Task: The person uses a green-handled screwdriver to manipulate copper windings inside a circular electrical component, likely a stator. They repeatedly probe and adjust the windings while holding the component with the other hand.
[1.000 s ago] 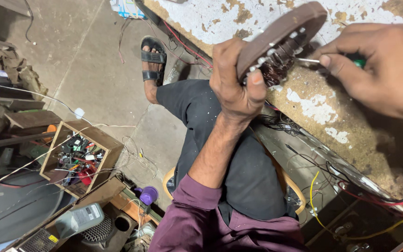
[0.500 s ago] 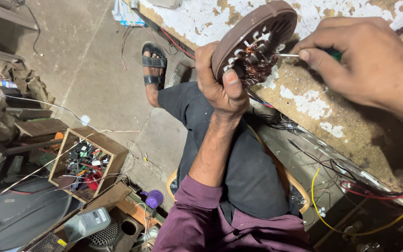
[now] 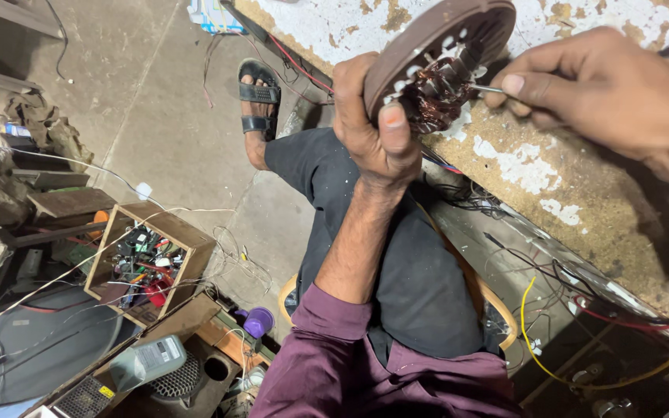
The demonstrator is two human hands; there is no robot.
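Note:
My left hand (image 3: 375,128) grips a round brown motor housing (image 3: 435,46) with copper windings (image 3: 437,93) showing on its open side, held up over the edge of a worn, paint-flaked workbench (image 3: 582,178). The thumb presses on the housing's rim. My right hand (image 3: 609,97) pinches a thin metal tool (image 3: 488,89), its tip poked into the windings; the handle is hidden in the fingers.
Below are my dark trousers and a sandalled foot (image 3: 255,108) on a concrete floor. A wooden box of small parts (image 3: 149,263), a grey bottle (image 3: 147,360), a purple cup (image 3: 258,321) and loose wires lie at the left. Yellow and red wires (image 3: 582,364) hang under the bench.
The view has drifted, so both hands and the housing sit further left and slightly higher in frame. The tool tip stays in the windings. The grip is unchanged.

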